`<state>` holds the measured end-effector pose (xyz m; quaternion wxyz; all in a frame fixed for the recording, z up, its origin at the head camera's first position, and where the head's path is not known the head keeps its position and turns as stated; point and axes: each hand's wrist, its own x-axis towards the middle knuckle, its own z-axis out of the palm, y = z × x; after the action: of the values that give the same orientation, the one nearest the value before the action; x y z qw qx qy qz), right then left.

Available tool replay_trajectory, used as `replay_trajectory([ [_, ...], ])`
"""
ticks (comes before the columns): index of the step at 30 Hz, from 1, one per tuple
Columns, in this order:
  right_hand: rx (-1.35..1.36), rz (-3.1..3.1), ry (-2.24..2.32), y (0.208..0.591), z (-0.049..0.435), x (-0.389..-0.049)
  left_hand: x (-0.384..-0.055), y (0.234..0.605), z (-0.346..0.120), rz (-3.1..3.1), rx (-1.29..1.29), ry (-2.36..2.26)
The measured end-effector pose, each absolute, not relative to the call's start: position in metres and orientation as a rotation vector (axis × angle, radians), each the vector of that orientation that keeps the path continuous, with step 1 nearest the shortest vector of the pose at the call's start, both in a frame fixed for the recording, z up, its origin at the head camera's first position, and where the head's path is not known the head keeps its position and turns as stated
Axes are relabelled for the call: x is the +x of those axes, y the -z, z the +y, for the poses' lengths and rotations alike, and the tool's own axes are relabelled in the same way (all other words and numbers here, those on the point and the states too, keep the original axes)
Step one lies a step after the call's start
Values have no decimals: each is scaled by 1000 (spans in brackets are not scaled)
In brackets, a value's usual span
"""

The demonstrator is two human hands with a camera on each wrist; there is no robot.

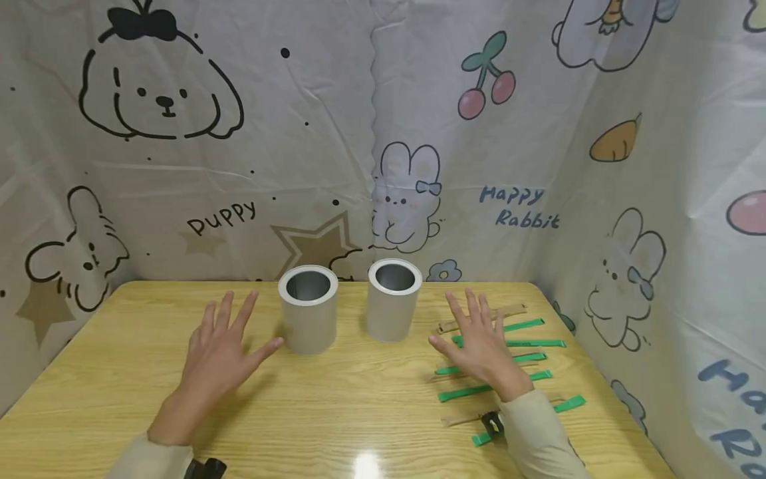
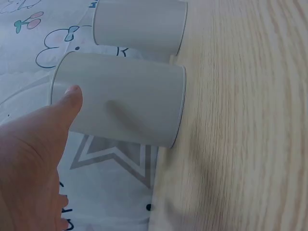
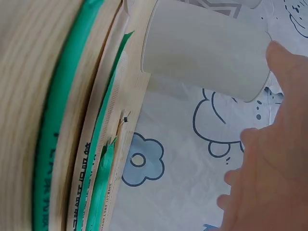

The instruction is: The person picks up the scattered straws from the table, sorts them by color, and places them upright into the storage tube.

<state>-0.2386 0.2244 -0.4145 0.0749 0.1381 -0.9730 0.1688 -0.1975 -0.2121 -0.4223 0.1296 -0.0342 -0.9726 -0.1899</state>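
Above the wooden table (image 1: 323, 406), left hand (image 1: 217, 359) and right hand (image 1: 481, 342), both spread wide. Just beside the former, left canister (image 1: 309, 326); beneath and around the latter, green packets (image 1: 538, 343) and brown packets (image 1: 510, 311); farther back, between hands, right canister (image 1: 390, 317).

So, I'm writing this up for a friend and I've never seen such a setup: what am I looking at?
There is no machine, just a person's left hand and right hand, both bare. The wide picture looks forward and down from the person's head; the other two look out from each wrist, so they appear turned. On the wooden table stand a left container and a right container, both pale and open-topped. Slim green packets and tan packets lie at the right. The fingers are spread, and neither hand holds anything.
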Motion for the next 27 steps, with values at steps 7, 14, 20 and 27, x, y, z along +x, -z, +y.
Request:
replay_trajectory([
  [7,478,-2975,-511,409,232,-245,-210,423,-205,-2824,-160,838],
  [14,517,-3096,-451,403,244,-255,-226,434,-201,-2808,-219,1182],
  [20,565,-3165,-474,399,253,-267,-239,441,-198,-2794,-228,1292],
  [27,665,-3210,-693,403,265,-288,-255,453,-196,-2739,-310,1366],
])
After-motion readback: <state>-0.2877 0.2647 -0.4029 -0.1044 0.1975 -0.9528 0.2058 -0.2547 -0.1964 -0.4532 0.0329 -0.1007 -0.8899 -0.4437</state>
